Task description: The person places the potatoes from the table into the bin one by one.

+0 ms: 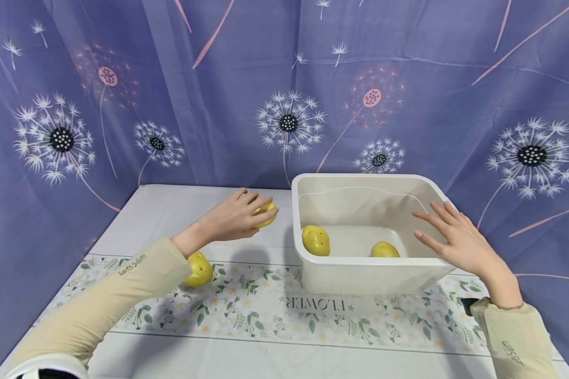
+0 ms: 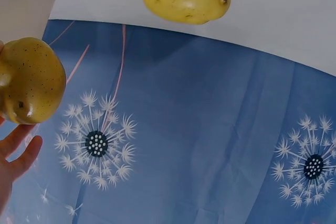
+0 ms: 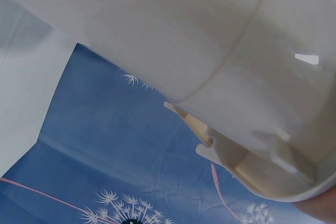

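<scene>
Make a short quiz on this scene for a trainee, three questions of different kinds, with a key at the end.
1. In the head view, how many yellow potatoes show inside the white bin?
2. True or false: the right hand holds nothing.
3. Where is the left hand holding its potato?
A) Inside the bin
B) Outside the bin, to its left
C) Outside the bin, to its right

Key: 1. Two; 2. True; 3. B
</scene>
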The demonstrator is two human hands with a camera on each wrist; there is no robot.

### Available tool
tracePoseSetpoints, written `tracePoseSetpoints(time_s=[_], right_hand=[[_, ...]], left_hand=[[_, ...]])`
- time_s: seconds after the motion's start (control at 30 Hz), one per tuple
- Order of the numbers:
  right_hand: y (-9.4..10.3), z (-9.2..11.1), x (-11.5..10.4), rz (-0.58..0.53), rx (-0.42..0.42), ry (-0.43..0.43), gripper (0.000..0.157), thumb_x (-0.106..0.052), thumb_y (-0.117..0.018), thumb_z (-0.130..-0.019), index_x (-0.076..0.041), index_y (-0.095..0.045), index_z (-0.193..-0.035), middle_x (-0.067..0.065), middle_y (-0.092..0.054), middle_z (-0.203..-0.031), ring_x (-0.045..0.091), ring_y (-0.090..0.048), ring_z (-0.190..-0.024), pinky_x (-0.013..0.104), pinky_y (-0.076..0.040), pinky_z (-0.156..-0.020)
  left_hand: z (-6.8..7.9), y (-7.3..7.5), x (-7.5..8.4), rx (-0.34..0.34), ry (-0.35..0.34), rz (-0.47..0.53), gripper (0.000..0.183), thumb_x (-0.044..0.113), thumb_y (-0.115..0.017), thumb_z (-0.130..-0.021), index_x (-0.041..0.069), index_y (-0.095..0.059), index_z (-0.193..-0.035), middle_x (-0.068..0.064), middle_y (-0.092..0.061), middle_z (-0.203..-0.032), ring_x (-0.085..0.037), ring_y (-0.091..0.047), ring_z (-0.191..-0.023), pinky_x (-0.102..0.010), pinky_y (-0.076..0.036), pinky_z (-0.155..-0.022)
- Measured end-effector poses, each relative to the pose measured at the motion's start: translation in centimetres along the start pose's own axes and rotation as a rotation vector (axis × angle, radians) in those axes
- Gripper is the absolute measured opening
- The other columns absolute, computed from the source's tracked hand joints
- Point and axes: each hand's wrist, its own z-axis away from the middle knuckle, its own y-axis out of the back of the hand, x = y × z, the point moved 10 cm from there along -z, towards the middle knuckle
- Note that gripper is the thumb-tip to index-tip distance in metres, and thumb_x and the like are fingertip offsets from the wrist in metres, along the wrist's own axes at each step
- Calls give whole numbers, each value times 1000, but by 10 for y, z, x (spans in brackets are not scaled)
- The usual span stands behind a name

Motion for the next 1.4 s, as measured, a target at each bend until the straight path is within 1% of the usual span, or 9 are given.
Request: tracePoseSetpoints(time_s=[0.13, 0.37, 0.5, 0.77, 0.93, 1.2, 1.4], right_hand=[[-1, 1, 1, 1, -2, 0, 51, -36, -49, -89, -13, -41, -134, 29, -20, -143, 43, 0, -135, 62, -3, -103], [-2, 2, 1, -1, -4, 1, 51, -36, -49, -89, -13, -41, -134, 29, -20, -143, 43, -1, -135, 62, -2, -103], [-1, 2, 1, -3, -3, 1, 51, -36, -50, -89, -13, -41, -134, 29, -20, -142, 43, -1, -135, 62, -3, -103], [-1, 2, 2, -3, -9, -7, 52, -37, -49, -89, -13, -41, -134, 29, -20, -143, 43, 0, -135, 63, -2, -103], [-1, 1, 1, -2, -10, -7, 52, -37, -49, -89, -13, -41, -134, 28, -20, -143, 43, 0, -135, 64, -3, -102], [-1, 0, 0, -1, -13, -4, 52, -37, -49, -89, -12, -41, -134, 28, -19, -143, 42, 0, -135, 63, -2, -102], [-1, 0, 0, -1, -17, -10, 52, -37, -49, -89, -13, -41, -134, 28, -19, -144, 43, 0, -135, 66, -4, -100]], left_hand=[[-4, 4, -3, 5, 8, 19, 53, 37, -64, -76, 16, -49, -122, -9, -52, -119, -27, -54, -90, -39, -43, -75], [-10, 10, -5, -9, 18, 44, 56, 38, -65, -76, 16, -47, -124, -10, -50, -123, -28, -52, -96, -40, -42, -78], [-13, 13, -6, -7, 15, 39, 55, 37, -64, -77, 16, -47, -125, -10, -49, -124, -28, -52, -98, -40, -42, -78], [-19, 21, -10, 30, 14, 2, 58, 38, -66, -75, 17, -47, -126, -8, -50, -125, -29, -52, -103, -40, -43, -79], [-23, 24, -13, 30, 18, -8, 60, 37, -65, -76, 17, -45, -129, -9, -50, -126, -29, -52, -105, -39, -43, -80], [-31, 28, -15, 29, 17, -10, 57, 35, -64, -78, 17, -46, -129, -9, -48, -127, -29, -52, -108, -39, -44, -80], [-38, 31, -16, 21, 14, -4, 55, 35, -62, -80, 17, -45, -130, -9, -47, -129, -29, -51, -109, -39, -43, -80]])
